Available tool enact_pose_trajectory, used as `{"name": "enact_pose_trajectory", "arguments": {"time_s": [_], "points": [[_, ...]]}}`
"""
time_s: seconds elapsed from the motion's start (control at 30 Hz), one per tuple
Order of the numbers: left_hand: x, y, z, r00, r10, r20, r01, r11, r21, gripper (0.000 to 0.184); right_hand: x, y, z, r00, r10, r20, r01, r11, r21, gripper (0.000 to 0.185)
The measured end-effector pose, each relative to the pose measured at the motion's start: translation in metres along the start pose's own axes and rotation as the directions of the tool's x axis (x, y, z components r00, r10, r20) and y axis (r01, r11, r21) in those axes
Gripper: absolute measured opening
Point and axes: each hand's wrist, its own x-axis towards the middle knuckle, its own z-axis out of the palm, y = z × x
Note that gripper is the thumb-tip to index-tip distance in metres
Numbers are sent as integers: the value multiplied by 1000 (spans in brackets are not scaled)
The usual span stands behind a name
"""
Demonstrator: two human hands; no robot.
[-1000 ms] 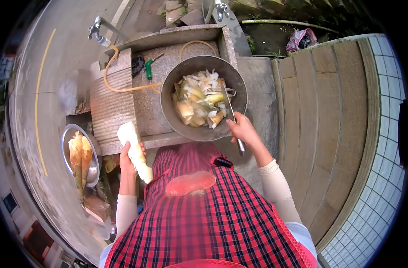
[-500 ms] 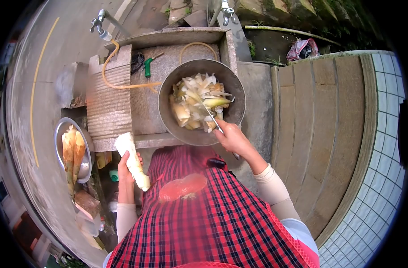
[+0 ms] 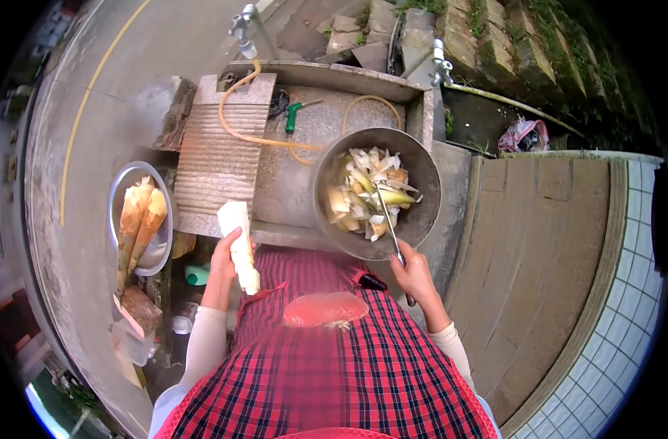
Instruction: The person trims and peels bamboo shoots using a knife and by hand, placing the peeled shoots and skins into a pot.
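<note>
My left hand (image 3: 226,256) is wrapped round a long, pale peeled shoot (image 3: 240,247), held upright left of the pot. My right hand (image 3: 413,274) grips the handle of a knife (image 3: 388,219), its blade reaching over the rim and touching the cut pieces. The deep grey metal pot (image 3: 424,172) stands at the front right of the stone sink. Inside it lie many white, yellow and green chunks (image 3: 359,208).
A metal basin (image 3: 157,257) at the left holds unpeeled shoots (image 3: 140,219). A ribbed stone slab (image 3: 217,157), an orange hose (image 3: 235,132), a green spray nozzle (image 3: 291,117) and two taps (image 3: 246,29) lie beyond. Stone steps (image 3: 539,249) rise at the right.
The whole view has swung, so the sink and pot appear further right and lower. The knife has tilted over the chunks; both hands keep their holds.
</note>
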Motion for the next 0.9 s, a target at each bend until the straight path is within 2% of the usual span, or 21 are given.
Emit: {"name": "enact_pose_trajectory", "arguments": {"time_s": [0.03,0.07,0.13,0.2,0.23,0.3,0.4,0.5,0.6,0.63,0.67,0.73,0.8,0.87,0.9], "points": [[2,6,0,997,46,-65,-46,999,4,33,1,0,4,999,30,16,-30,999,-14,38],[2,15,-1,995,94,-27,-93,995,26,32,3,2,7,998,62,32,-61,998,-32,37],[4,35,1,966,239,-98,-237,971,26,36,7,8,23,997,76,-6,-75,993,88,35],[10,64,-7,942,322,-94,-315,946,77,37,15,-30,30,971,239,-28,-230,956,183,38],[15,83,-11,923,375,-92,-368,926,87,37,20,-35,36,979,201,-45,-191,968,163,37],[23,123,-17,879,469,-83,-460,881,106,38,27,-63,48,969,246,-32,-232,944,235,36],[39,188,-25,846,530,-65,-528,848,46,40,39,-96,74,963,268,22,-264,923,280,34],[69,244,-42,836,523,-167,-537,843,-45,38,48,-123,102,956,280,83,-292,923,252,34],[111,295,-62,676,689,-260,-710,704,19,33,53,-151,126,954,273,121,-294,931,216,37],[158,305,-82,529,719,-451,-766,633,113,29,52,-153,132,960,257,108,-273,947,168,39],[174,320,-94,465,719,-516,-749,630,204,43,52,-166,136,951,285,122,-301,942,147,40],[170,348,-98,409,697,-588,-600,692,403,71,48,-173,146,966,238,102,-244,969,44,39],[180,368,-107,371,699,-612,-561,693,452,74,37,-175,155,953,295,67,-298,953,45,37],[204,379,-119,321,715,-622,-553,674,490,74,27,-166,163,959,277,60,-279,960,21,37],[207,385,-118,289,699,-654,-411,707,575,75,25,-170,165,956,290,51,-291,956,18,37]]}}
